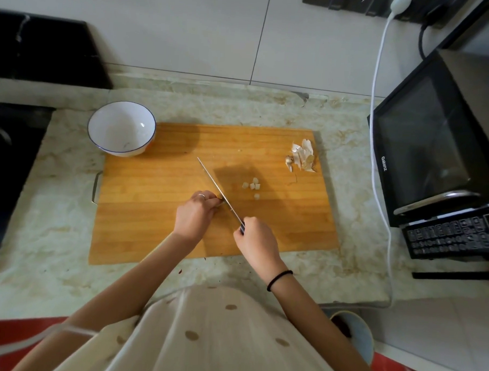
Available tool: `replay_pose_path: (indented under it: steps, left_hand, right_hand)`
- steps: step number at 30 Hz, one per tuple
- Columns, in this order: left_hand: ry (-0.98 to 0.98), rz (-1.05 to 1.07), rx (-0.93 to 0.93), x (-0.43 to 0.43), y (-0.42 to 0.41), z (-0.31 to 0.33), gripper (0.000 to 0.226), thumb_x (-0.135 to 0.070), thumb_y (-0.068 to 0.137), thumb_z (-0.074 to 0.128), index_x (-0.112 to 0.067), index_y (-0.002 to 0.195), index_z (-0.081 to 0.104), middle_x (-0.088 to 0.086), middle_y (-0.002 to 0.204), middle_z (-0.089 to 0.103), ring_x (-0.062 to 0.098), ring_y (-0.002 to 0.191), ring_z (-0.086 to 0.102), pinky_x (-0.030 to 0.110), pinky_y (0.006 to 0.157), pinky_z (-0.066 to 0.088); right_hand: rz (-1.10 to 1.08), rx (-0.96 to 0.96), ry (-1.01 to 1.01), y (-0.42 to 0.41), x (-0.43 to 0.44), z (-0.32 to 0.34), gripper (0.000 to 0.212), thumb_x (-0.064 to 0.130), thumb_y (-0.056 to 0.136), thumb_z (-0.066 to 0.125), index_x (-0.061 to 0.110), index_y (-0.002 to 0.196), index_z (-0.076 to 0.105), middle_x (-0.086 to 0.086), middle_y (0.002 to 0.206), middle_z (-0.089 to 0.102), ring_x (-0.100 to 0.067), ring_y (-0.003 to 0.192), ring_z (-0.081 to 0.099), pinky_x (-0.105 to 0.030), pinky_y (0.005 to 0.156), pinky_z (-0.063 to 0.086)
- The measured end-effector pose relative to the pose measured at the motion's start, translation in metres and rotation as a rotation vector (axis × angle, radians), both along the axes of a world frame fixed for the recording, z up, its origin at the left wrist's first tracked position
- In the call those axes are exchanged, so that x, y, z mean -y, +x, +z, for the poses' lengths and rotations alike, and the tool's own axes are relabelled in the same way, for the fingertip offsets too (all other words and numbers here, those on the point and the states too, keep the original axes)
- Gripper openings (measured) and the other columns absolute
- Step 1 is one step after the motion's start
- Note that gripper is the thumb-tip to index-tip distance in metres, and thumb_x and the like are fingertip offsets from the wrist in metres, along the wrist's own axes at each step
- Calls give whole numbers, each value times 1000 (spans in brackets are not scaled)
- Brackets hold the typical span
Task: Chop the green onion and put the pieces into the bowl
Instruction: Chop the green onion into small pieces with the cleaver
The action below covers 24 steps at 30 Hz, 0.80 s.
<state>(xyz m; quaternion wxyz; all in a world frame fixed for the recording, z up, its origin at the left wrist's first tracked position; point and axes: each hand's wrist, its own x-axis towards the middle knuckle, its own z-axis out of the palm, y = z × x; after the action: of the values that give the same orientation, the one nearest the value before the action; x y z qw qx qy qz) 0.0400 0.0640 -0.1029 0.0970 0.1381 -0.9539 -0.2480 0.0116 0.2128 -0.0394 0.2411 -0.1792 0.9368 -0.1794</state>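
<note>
The right hand [256,237] gripped the dark handle of a kitchen knife [215,184], fingers wrapped tight around it. The thin blade ran away from the person and to the left, across the middle of a wooden cutting board [152,223]. A black hair tie [279,279] circled that wrist.

The left hand [196,211], with a ring [201,195] on one finger, sat curled on the board against the left side of the blade, near the handle end. Its fingertips were tucked under at the steel. Whether they pinned anything I could not tell, since the knuckles hid it.

A small cluster of pale green onion pieces [251,185] lay on the board just right of the blade, with one piece a little nearer the person than the rest. No uncut stalk was in plain sight.

A white bowl [111,129] with a thin blue rim stood at the far left corner of the board, overlapping its edge, with nothing green in it. Dry papery peelings [302,155] were heaped near the board's far right corner. A metal handle [95,188] showed on the board's left edge.

The board rested on a mottled stone countertop [62,233]. A black Galanz microwave [435,154] stood at the right end, with a white cable [377,107] trailing down in front of it. A dark hob [9,152] lay at the left end.
</note>
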Motion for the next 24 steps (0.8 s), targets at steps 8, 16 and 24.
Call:
replay_pose_path:
  steps: [8, 16, 24]
  left_hand:
    - [29, 48, 78, 8, -7, -2, 25, 5, 77, 59, -11, 92, 72, 4, 98, 67, 28, 76, 63, 25, 52, 41]
    - [83, 101, 93, 1, -5, 0, 23, -1, 76, 63, -16, 91, 73, 0, 96, 68, 26, 79, 63, 27, 55, 46]
    - [3, -16, 18, 0, 11, 2, 30, 1, 68, 71, -21, 89, 73, 1, 91, 70, 25, 60, 65, 26, 39, 46]
  right_hand:
    - [-30, 80, -19, -17, 11, 3, 37, 11, 89, 48, 16, 58, 29, 0, 54, 34, -15, 46, 33, -27, 42, 23]
    - [-39, 74, -40, -19, 23, -8, 35, 12, 90, 50, 17, 59, 33, 1, 56, 38, -17, 50, 40, -26, 42, 28]
    - [-120, 163, -104, -34, 8, -3, 30, 11, 83, 49, 13, 58, 33, 0, 52, 35, -21, 47, 36, -28, 47, 30]
